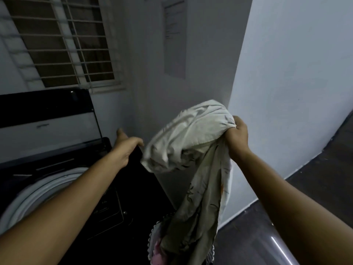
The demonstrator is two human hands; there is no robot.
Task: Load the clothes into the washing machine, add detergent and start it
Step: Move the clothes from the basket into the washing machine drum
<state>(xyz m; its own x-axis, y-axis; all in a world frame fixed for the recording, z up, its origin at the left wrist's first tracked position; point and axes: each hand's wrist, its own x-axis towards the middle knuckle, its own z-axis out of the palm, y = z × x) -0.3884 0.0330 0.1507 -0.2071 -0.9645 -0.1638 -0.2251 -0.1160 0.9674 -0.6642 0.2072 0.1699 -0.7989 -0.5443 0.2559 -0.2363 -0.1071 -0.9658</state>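
My right hand (236, 134) is shut on a bunched cream cloth with a dark floral print (187, 142), held at chest height. The cloth's long tail hangs down into a laundry basket (151, 236) at the bottom middle. My left hand (126, 148) reaches forward with its thumb raised and its fingertips at the cloth's left edge; whether it grips the cloth is unclear. Left of my arms stands a black top-load washing machine (133, 188), lid (47, 115) raised, with the white drum rim (44, 188) showing.
The machine's control panel (110, 207) lies under my left forearm. Something pink (157, 253) lies in the basket. A barred window (63, 41) is behind the machine. A white wall corner (286, 92) stands close on the right, with dark floor (315, 188) beyond.
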